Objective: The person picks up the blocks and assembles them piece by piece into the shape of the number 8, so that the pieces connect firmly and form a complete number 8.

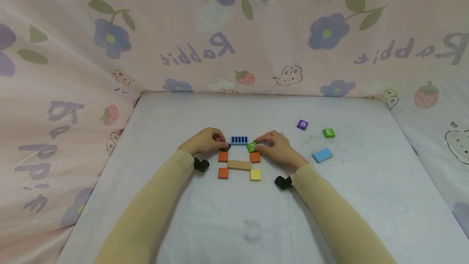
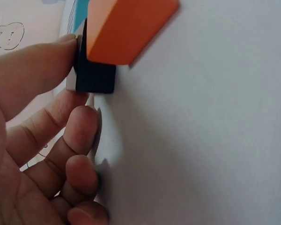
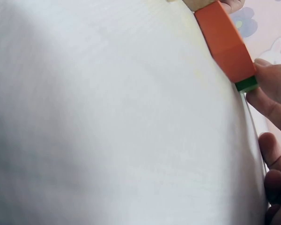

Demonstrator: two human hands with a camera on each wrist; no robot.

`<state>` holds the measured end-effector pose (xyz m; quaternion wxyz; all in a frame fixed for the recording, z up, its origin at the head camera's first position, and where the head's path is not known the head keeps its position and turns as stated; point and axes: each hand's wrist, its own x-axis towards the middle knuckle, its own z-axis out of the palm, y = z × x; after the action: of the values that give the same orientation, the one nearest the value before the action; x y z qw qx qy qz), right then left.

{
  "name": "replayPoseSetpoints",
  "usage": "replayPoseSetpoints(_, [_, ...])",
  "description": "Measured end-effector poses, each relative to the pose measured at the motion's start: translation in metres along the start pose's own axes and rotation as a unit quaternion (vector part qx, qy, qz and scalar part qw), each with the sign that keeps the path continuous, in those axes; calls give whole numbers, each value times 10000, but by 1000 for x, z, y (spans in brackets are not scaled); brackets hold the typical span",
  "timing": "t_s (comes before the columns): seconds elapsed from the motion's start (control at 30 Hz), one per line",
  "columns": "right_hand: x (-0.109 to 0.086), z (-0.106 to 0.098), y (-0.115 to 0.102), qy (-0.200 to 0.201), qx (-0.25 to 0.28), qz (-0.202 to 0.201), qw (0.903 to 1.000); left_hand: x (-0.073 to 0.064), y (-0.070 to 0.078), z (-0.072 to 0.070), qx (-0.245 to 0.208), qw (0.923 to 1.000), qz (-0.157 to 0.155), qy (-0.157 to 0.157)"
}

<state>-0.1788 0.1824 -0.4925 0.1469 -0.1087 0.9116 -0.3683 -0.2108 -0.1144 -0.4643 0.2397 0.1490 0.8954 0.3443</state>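
Observation:
My left hand (image 1: 204, 141) pinches a black block (image 2: 96, 77) between thumb and finger, right behind an orange block (image 1: 223, 157). On the other side my right hand (image 1: 277, 148) pinches a green block (image 1: 251, 147) with a white mark, close behind a second orange block (image 1: 255, 157). Between the two hands lies a blue block with dark stripes (image 1: 239, 140). Nearer me, a plain wooden strip (image 1: 239, 165) spans the middle of the arrangement. A third orange block (image 1: 223, 173) and a yellow block (image 1: 255, 175) stand at its front corners.
To the right lie a purple number block (image 1: 302, 124), a green block marked 3 (image 1: 328, 133) and a light blue rectangular block (image 1: 322, 155). A patterned cloth (image 1: 256, 31) hangs at the back and sides of the white table (image 1: 227, 231). Black devices sit at both wrists.

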Motion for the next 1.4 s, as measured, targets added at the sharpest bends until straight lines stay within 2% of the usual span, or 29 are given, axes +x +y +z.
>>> replayPoseSetpoints(0.23, [-1,-1,-1,33,1,2,10000,-1,1,-2,146,9999,-17,48])
replayPoseSetpoints(0.47, [-2,-1,-3,29,-34,12,10000,6,16,-3,109,9997,0,229])
replayPoseSetpoints(0.67, [-2,0,-4,-51,28,96,9999,17,26,1,161,9996,215,-49])
replayPoseSetpoints(0.83, [-1,-1,-6,-43,88,59,9999,21,24,3,130,9996,213,-93])
replayPoseSetpoints(1.4, [-4,-2,-5,51,43,33,10000,23,26,9,75,9996,246,-73])
